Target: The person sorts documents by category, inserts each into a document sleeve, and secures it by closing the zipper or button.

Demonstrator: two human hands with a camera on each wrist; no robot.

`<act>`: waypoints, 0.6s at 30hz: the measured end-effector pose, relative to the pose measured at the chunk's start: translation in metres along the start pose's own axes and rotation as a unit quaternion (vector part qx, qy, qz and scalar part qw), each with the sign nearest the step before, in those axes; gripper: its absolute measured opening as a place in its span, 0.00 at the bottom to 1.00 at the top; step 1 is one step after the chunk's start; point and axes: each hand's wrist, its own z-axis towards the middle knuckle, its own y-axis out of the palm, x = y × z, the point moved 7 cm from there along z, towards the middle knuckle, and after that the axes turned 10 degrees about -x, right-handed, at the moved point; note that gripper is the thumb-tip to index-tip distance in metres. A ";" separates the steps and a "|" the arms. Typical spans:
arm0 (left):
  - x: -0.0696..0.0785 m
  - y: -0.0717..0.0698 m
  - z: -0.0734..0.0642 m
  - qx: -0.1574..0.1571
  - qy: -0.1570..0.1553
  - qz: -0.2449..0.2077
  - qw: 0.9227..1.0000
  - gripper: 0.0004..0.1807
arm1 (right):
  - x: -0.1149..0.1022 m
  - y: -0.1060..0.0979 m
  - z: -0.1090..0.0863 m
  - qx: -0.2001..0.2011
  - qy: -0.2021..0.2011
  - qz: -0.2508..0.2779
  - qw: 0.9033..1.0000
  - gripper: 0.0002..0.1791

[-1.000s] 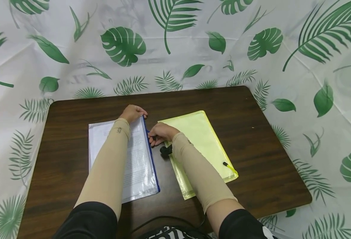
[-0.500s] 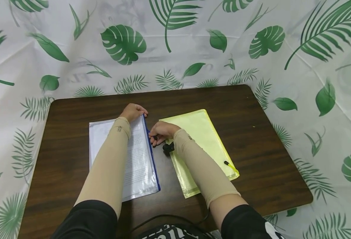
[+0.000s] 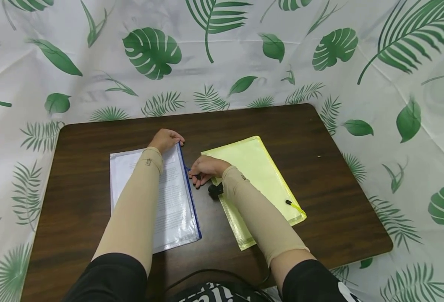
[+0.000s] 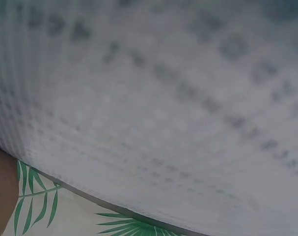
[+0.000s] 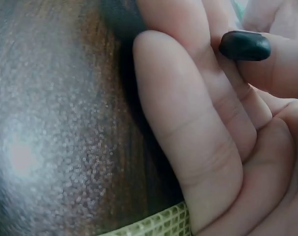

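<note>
A clear mesh zipper pouch [image 3: 174,201] with printed paper inside lies on the table, a blue zipper [image 3: 191,197] along its right side. My left hand [image 3: 166,139] grips its far right corner, at the zipper's top end; the pouch's blurred mesh and print [image 4: 139,108] fill most of the left wrist view. My right hand [image 3: 208,167] pinches the blue zipper's pull beside that edge, a little below the corner. The pull's black tip [image 5: 245,45] shows against the thumb in the right wrist view. My other right fingers [image 5: 173,103] curl close over the table.
A yellow zipper pouch [image 3: 252,163] lies under my right wrist and forearm, its black-tipped pull [image 3: 289,203] at the near right corner. A black device [image 3: 215,191] sits at my right wrist. A dark cable [image 3: 210,270] crosses the table's [image 3: 339,218] near side.
My right hand has shifted slightly right and toward me with the zipper pull. The yellow pouch's near end has slid a little right. My left hand stays at the corner.
</note>
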 end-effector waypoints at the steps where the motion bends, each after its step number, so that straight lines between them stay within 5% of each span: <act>1: 0.000 0.000 0.000 -0.002 0.002 0.000 1.000 0.15 | 0.000 0.000 0.000 0.001 0.002 0.002 1.000 0.13; 18: -0.014 0.000 0.011 0.009 0.002 -0.018 1.000 0.13 | -0.002 0.002 -0.001 -0.007 0.007 0.014 1.000 0.13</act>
